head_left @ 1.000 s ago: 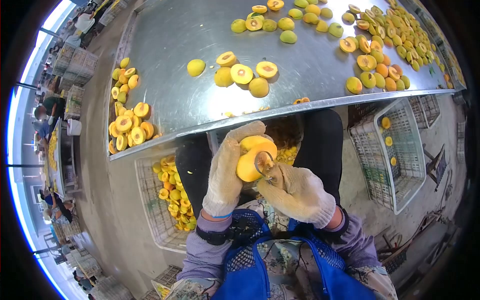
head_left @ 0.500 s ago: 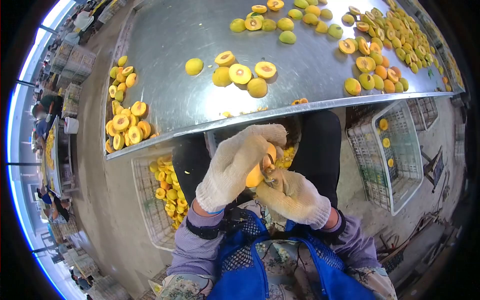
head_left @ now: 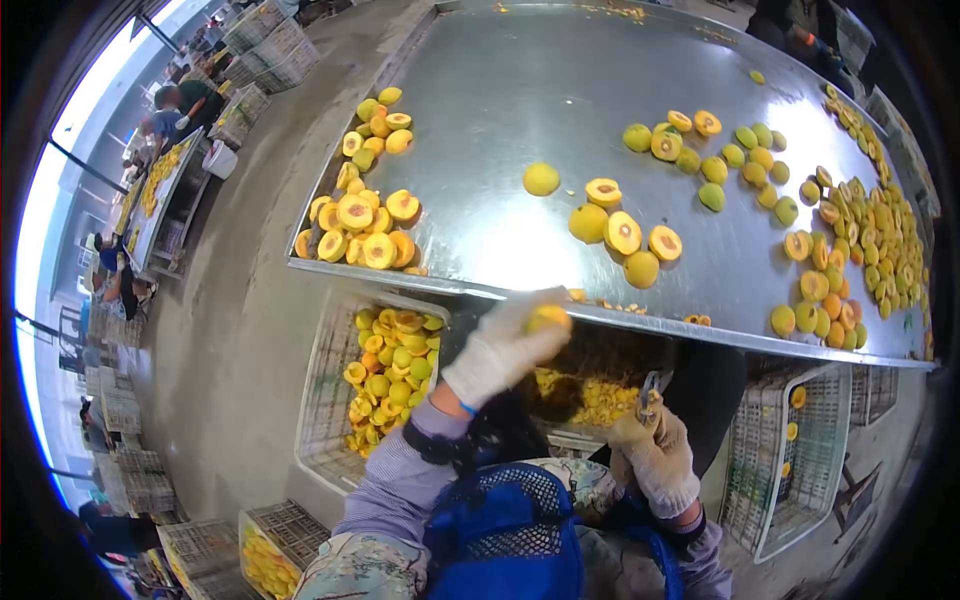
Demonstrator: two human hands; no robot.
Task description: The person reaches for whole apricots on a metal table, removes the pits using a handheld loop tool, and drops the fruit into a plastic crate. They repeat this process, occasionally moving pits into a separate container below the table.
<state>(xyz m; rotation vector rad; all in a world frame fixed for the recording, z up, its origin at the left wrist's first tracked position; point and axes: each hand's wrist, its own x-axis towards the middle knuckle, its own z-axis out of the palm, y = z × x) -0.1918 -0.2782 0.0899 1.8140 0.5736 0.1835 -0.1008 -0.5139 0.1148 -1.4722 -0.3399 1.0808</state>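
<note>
My left hand (head_left: 508, 348), in a white knit glove, is closed on a yellow peach half (head_left: 548, 319) just off the table's front edge; both are blurred by motion. Lower and to the right, my right hand (head_left: 660, 458), in a stained glove, grips a pitting tool (head_left: 650, 388) whose curved metal end points up. Below and between the hands sits a container of yellow scraps (head_left: 605, 402). Beyond the left hand, several peach halves (head_left: 622, 233) lie on the metal table (head_left: 480, 130).
A crate (head_left: 318, 400) of peach halves (head_left: 392, 370) stands on the floor at left, another crate (head_left: 775, 470) at right. More halves are piled at the table's left corner (head_left: 356, 212) and right side (head_left: 880, 235). People work at another table (head_left: 165, 190) far left.
My hands have parted: the left went up and left with the peach half, the right down and right with the tool. The view has turned, so the table sits further right.
</note>
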